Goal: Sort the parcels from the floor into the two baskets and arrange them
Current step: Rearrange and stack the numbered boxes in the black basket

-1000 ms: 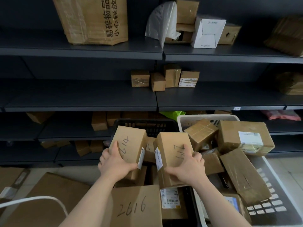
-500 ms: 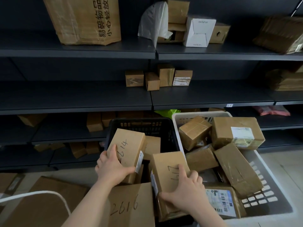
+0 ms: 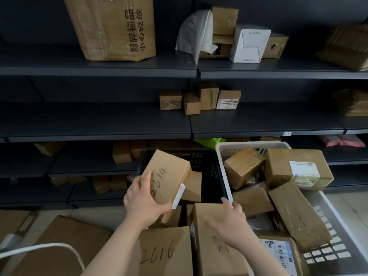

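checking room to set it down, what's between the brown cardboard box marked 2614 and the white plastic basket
Head view: a smaller plain brown cardboard box partly behind it, then the bare inside and right wall of the black plastic basket.

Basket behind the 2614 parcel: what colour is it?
The basket is black, slotted near the rim; the head view shows it.
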Demonstrator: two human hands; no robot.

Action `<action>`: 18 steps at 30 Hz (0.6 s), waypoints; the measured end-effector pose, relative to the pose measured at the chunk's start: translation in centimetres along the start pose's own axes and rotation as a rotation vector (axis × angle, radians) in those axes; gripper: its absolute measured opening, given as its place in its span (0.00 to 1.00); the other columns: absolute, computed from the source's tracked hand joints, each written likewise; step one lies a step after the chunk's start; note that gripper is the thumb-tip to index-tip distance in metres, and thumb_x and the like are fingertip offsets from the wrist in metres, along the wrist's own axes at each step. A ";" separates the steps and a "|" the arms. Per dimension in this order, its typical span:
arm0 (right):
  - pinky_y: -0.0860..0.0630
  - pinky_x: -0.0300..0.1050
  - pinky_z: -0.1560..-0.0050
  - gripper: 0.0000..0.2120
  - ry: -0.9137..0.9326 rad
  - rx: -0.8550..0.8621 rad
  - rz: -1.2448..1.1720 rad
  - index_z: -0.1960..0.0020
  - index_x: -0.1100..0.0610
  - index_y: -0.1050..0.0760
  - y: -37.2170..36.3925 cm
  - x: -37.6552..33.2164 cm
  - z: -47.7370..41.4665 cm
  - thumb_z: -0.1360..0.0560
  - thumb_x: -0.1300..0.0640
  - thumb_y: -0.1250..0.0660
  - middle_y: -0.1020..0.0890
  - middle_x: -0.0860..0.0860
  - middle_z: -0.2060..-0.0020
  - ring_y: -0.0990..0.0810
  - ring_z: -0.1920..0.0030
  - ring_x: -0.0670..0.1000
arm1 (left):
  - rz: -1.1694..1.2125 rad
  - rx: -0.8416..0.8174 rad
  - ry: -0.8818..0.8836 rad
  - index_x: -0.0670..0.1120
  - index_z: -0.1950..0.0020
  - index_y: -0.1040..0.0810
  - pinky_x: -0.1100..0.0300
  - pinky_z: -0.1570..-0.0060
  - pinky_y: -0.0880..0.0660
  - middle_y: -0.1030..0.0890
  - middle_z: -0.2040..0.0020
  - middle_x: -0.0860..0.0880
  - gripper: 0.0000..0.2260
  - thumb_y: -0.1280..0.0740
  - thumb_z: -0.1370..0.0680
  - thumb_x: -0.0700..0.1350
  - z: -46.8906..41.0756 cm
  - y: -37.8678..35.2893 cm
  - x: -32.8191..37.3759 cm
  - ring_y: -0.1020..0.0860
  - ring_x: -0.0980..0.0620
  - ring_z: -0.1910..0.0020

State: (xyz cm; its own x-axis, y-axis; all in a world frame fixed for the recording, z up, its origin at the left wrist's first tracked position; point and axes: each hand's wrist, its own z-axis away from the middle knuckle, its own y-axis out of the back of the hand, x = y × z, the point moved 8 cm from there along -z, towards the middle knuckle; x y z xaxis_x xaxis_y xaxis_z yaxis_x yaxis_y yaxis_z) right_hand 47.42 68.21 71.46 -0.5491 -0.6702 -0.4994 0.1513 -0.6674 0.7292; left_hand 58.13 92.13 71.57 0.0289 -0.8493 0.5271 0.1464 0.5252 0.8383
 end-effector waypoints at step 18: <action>0.24 0.54 0.38 0.24 0.085 -0.160 -1.125 0.35 0.51 0.27 1.4 -7.2 -11.7 0.26 0.40 0.32 0.17 0.53 0.44 0.20 0.41 0.54 | 0.245 -0.055 -0.131 0.55 0.22 0.56 0.49 0.28 0.39 0.54 0.23 0.56 0.47 0.25 0.29 0.51 -4.9 4.0 4.4 0.46 0.50 0.24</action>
State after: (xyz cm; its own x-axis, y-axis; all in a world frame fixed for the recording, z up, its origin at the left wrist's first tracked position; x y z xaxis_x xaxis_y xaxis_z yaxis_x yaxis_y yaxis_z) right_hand 61.15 68.29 70.60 -0.3832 0.3193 -0.8667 -0.2855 -0.9333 -0.2176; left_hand 63.72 90.21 76.52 -0.0573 -0.6818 0.7293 0.2040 0.7071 0.6771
